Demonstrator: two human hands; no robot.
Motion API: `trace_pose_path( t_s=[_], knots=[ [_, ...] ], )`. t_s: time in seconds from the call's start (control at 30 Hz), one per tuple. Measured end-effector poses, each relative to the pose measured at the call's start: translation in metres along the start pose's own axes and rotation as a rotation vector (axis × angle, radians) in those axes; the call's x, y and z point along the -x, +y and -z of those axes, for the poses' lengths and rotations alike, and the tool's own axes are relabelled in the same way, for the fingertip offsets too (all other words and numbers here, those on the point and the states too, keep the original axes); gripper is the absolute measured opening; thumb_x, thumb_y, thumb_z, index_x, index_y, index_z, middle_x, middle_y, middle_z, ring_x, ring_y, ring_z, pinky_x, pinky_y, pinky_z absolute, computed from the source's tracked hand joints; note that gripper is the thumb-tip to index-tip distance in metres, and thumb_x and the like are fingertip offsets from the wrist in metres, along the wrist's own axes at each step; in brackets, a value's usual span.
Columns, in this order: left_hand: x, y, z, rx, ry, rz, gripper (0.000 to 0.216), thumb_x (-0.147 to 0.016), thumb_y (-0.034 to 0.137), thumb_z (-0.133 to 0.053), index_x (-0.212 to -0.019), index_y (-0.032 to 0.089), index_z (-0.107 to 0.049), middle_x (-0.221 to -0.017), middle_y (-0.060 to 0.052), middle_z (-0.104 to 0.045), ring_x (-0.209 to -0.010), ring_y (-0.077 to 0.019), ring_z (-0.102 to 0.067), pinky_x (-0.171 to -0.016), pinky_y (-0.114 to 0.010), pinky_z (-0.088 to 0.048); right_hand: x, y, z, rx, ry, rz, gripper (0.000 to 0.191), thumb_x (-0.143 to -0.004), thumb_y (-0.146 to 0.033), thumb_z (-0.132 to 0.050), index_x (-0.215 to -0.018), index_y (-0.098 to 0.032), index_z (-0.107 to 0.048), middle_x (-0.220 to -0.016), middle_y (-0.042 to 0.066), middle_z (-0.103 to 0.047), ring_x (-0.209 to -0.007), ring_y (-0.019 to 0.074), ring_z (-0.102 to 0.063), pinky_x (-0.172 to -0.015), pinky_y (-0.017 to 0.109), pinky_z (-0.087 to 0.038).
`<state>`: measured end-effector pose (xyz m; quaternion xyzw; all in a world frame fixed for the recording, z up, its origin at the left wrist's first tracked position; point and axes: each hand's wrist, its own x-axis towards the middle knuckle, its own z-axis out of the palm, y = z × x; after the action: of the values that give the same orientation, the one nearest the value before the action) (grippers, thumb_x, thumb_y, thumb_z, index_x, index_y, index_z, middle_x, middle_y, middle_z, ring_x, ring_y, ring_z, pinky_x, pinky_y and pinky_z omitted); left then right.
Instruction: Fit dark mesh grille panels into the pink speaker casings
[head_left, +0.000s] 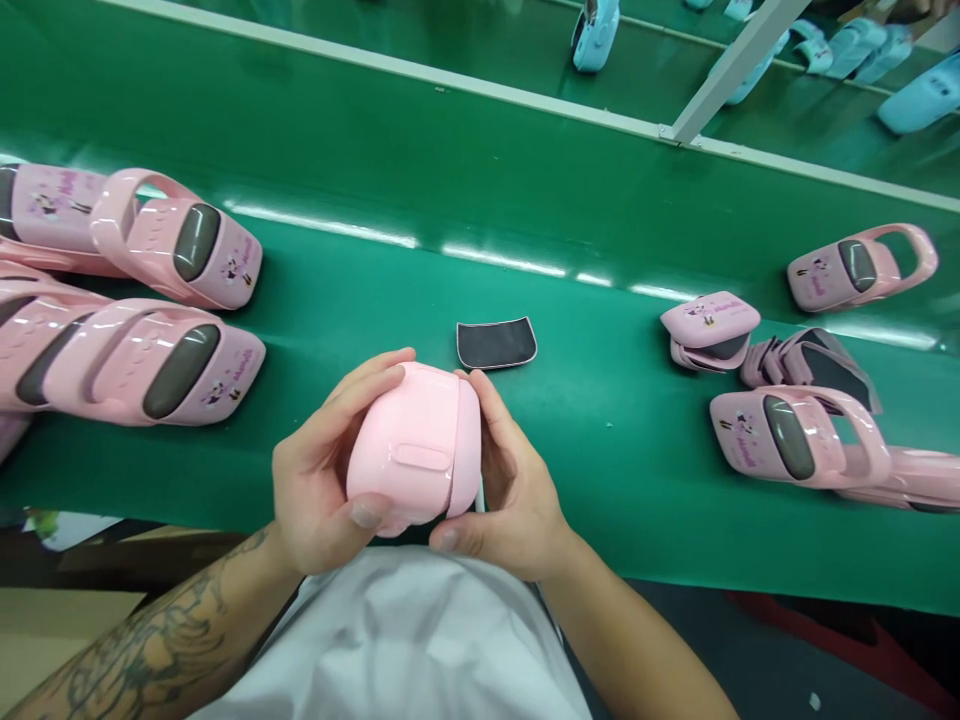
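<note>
A pink plastic case (416, 445) sits between both my hands at the near edge of the green belt (465, 180). My left hand (319, 490) wraps its left side, thumb on the front face. My right hand (514, 485) grips its right side, fingers curled behind it. A small dark panel (496, 343) with a pink rim lies flat on the belt just beyond the case.
Several finished pink cases with handles (157, 370) lie at the left. More pink cases (795, 435), a lid piece (711, 325) and dark panels (817, 362) lie at the right. A white rail (525, 98) crosses the far side, with blue cases (595, 33) beyond it.
</note>
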<state>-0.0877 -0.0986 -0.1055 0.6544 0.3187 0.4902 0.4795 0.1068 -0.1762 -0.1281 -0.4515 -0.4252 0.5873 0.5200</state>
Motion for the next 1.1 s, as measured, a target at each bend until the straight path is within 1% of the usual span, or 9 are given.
trace_pose_path(
  t_s=[0.2,0.27,0.37,0.43,0.53,0.67,0.77,0.9,1.1],
  knots=[
    [0.002,-0.001,-0.001,0.016,-0.007,0.011,0.083,-0.083,0.078,-0.081,-0.147,0.026,-0.075,-0.16,-0.015,-0.067,-0.145,-0.045,-0.062,-0.121,-0.058,-0.05,0.005,-0.005,0.001,0.144,0.026,-0.003,0.143,-0.062,-0.057,-0.107,-0.177,-0.037,-0.026,-0.186,0.006,-0.027,-0.174,0.0363,-0.023,-0.142,0.059,-0.023],
    [0.003,0.001,-0.001,0.007,-0.012,0.027,0.084,-0.084,0.081,-0.078,-0.148,0.026,-0.075,-0.161,-0.015,-0.066,-0.145,-0.0454,-0.062,-0.12,-0.059,-0.051,0.006,-0.007,0.0,0.179,0.031,0.021,0.139,-0.066,-0.055,-0.106,-0.177,-0.036,-0.025,-0.186,0.006,-0.026,-0.174,0.0346,-0.024,-0.142,0.057,-0.024],
    [0.002,0.006,-0.001,-0.016,-0.03,0.037,0.083,-0.086,0.077,-0.079,-0.149,0.024,-0.073,-0.163,-0.017,-0.064,-0.146,-0.045,-0.062,-0.121,-0.059,-0.051,0.006,-0.012,0.0,0.239,0.018,0.041,0.137,-0.069,-0.054,-0.105,-0.178,-0.035,-0.024,-0.185,0.007,-0.028,-0.172,0.0328,-0.028,-0.142,0.055,-0.027],
    [0.001,0.008,0.0,-0.051,-0.064,-0.002,0.09,-0.081,0.076,-0.085,-0.152,0.023,-0.07,-0.164,-0.019,-0.062,-0.147,-0.0449,-0.062,-0.122,-0.059,-0.051,0.006,-0.016,-0.002,0.269,0.007,0.046,0.137,-0.071,-0.053,-0.104,-0.178,-0.034,-0.021,-0.183,0.009,-0.029,-0.171,0.0321,-0.029,-0.141,0.054,-0.03],
    [0.0,0.01,0.003,-0.117,-0.133,-0.039,0.109,-0.064,0.076,-0.097,-0.154,0.024,-0.066,-0.165,-0.024,-0.06,-0.149,-0.0461,-0.061,-0.124,-0.06,-0.05,0.007,-0.021,-0.005,0.305,0.008,0.045,0.138,-0.074,-0.052,-0.103,-0.179,-0.034,-0.016,-0.181,0.011,-0.029,-0.171,0.0308,-0.031,-0.14,0.052,-0.033],
    [0.001,0.015,0.005,-0.18,-0.155,0.035,0.112,-0.054,0.07,-0.104,-0.149,0.025,-0.066,-0.164,-0.025,-0.059,-0.152,-0.047,-0.059,-0.125,-0.063,-0.048,0.009,-0.024,-0.008,0.368,0.004,0.054,0.137,-0.076,-0.05,-0.101,-0.18,-0.035,-0.013,-0.18,0.012,-0.03,-0.17,0.0326,-0.031,-0.139,0.053,-0.035],
    [0.003,0.02,0.004,-0.206,-0.149,0.054,0.103,-0.059,0.063,-0.106,-0.147,0.025,-0.067,-0.162,-0.024,-0.061,-0.15,-0.045,-0.06,-0.125,-0.061,-0.049,0.012,-0.026,-0.009,0.425,-0.007,0.074,0.135,-0.079,-0.051,-0.099,-0.18,-0.037,-0.011,-0.18,0.011,-0.029,-0.17,0.0345,-0.03,-0.138,0.054,-0.037],
    [0.004,0.024,0.002,-0.226,-0.137,0.016,0.098,-0.068,0.06,-0.102,-0.152,0.023,-0.065,-0.163,-0.023,-0.061,-0.151,-0.0436,-0.059,-0.125,-0.059,-0.049,0.014,-0.032,-0.012,0.514,0.0,0.091,0.132,-0.082,-0.055,-0.096,-0.18,-0.036,-0.008,-0.179,0.013,-0.03,-0.169,0.0372,-0.032,-0.139,0.058,-0.035],
    [0.006,0.024,0.002,-0.201,-0.131,-0.016,0.094,-0.071,0.057,-0.1,-0.152,0.023,-0.065,-0.164,-0.023,-0.059,-0.154,-0.0445,-0.056,-0.125,-0.061,-0.049,0.017,-0.041,-0.016,0.587,0.004,0.098,0.131,-0.083,-0.051,-0.096,-0.18,-0.037,-0.009,-0.177,0.013,-0.032,-0.165,0.0383,-0.038,-0.138,0.06,-0.037]
  ],
)
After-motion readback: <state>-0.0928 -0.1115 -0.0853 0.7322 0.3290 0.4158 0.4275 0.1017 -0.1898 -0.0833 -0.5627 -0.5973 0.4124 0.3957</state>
